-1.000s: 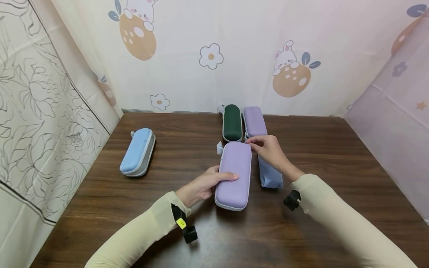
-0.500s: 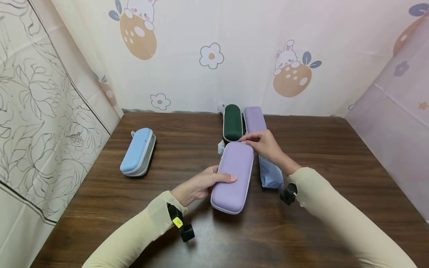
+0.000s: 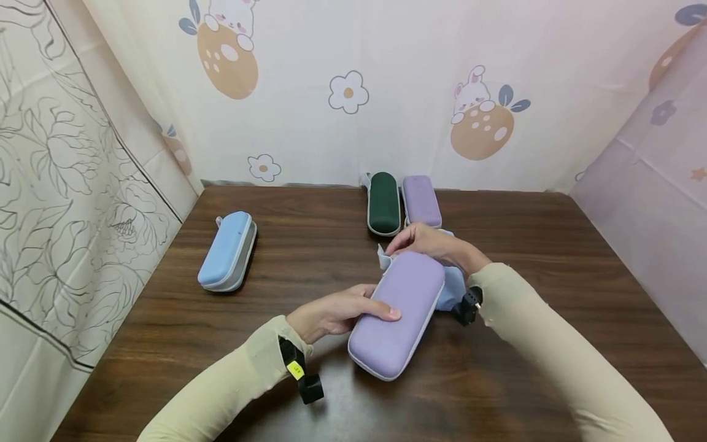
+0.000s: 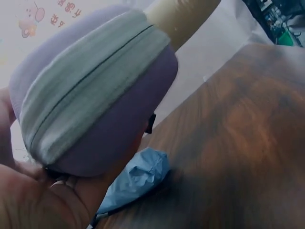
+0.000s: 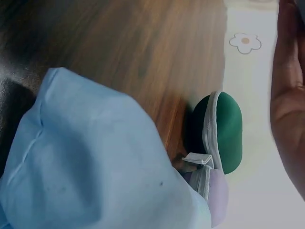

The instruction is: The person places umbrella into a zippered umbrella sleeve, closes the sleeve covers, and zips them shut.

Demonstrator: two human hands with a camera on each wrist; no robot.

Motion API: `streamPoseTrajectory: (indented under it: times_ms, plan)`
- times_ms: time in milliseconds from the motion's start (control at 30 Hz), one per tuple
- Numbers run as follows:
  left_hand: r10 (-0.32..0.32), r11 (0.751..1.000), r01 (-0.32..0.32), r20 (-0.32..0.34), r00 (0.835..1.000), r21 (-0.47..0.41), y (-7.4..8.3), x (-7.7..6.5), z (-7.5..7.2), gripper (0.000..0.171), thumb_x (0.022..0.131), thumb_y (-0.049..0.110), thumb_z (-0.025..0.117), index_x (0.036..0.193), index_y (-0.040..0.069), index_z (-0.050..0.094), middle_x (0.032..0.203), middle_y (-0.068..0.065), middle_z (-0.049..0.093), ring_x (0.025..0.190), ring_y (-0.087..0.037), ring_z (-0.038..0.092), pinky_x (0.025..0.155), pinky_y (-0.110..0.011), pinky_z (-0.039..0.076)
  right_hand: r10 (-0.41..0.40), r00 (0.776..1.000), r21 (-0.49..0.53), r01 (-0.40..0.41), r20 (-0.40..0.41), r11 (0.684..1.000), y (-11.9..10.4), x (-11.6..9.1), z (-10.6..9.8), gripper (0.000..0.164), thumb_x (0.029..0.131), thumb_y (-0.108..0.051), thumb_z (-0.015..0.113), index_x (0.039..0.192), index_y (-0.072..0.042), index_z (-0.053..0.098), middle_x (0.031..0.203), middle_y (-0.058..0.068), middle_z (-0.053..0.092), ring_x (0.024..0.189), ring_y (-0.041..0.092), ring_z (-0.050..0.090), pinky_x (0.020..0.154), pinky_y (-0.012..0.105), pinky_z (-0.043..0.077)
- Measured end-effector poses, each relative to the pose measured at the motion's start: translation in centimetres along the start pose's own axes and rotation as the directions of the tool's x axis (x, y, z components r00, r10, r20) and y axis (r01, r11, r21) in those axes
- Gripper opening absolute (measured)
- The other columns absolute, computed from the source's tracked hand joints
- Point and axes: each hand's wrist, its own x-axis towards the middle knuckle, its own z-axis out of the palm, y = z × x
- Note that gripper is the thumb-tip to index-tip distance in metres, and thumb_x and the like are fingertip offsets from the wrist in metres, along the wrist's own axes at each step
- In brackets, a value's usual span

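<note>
My left hand [image 3: 342,310] grips a lilac zip case [image 3: 405,294] above the table, thumb flat on its lid and fingers beneath. In the left wrist view the near end of the case [image 4: 138,100] shows a grey zipper band, its teeth drawn together. At the far left corner, beside a pale fabric loop [image 3: 383,258], my right hand [image 3: 428,239] pinches the zipper; its fingertips are partly hidden behind the case. Under the right wrist lies a light blue fabric bundle [image 3: 453,288], which fills much of the right wrist view.
A green zip case [image 3: 383,202] and a second lilac case [image 3: 421,201] lie side by side at the back of the wooden table [image 3: 309,245]. On the left rests a light blue case [image 3: 226,252] with its side gaping. Patterned curtains [image 3: 353,135] hang behind.
My right hand has moved along the far end of the case, from its right corner to its left. The case has turned clockwise and come nearer, its far end swinging right.
</note>
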Motion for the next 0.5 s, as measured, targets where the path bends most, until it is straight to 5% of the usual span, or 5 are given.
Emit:
streamPoseTrajectory:
  times_ms: [133,200,400,500]
  plan:
    - [-0.01,0.999,0.008,0.084,0.996,0.031,-0.1,-0.1,0.3,0.047,0.084,0.011,0.063,0.125,-0.002,0.044,0.098,-0.005,0.063,0.089,-0.017,0.062,0.081,-0.035,0.051,0.009,0.99,0.078,-0.02,0.14,0.997,0.2,-0.2,-0.1,0.016,0.086,0.0,0.065,0.086,-0.013,0.076,0.083,0.002,0.071,0.075,0.008,0.062,0.066,0.022,0.05]
    - [0.004,0.999,-0.008,0.098,0.995,0.036,0.1,-0.2,0.3,0.049,0.083,0.01,0.064,0.125,-0.002,0.044,0.099,-0.005,0.063,0.089,-0.017,0.062,0.081,-0.035,0.051,0.003,0.99,0.111,-0.019,0.144,0.994,0.2,-0.2,0.0,0.022,0.086,0.001,0.064,0.084,-0.017,0.076,0.082,0.0,0.07,0.074,0.007,0.062,0.066,0.021,0.05]
    - [0.082,0.996,-0.084,0.047,0.995,0.036,0.8,-0.2,0.5,0.043,0.082,0.005,0.062,0.121,-0.005,0.046,0.094,-0.004,0.065,0.085,-0.017,0.064,0.08,-0.035,0.052,0.054,0.998,0.158,-0.047,-0.041,0.986,-0.7,-0.7,0.5,0.022,0.089,0.002,0.058,0.088,-0.014,0.073,0.086,-0.004,0.067,0.077,0.006,0.059,0.067,0.018,0.048]
    - [0.115,0.993,-0.115,-0.019,0.993,0.024,0.9,-0.1,0.2,0.041,0.083,0.005,0.061,0.12,-0.007,0.048,0.092,-0.004,0.066,0.084,-0.017,0.064,0.079,-0.036,0.053,0.122,0.987,0.293,-0.086,-0.104,0.952,-1.1,-1.2,1.1,0.015,0.091,-0.006,0.059,0.094,-0.012,0.072,0.091,-0.001,0.066,0.077,0.008,0.059,0.063,0.02,0.048]
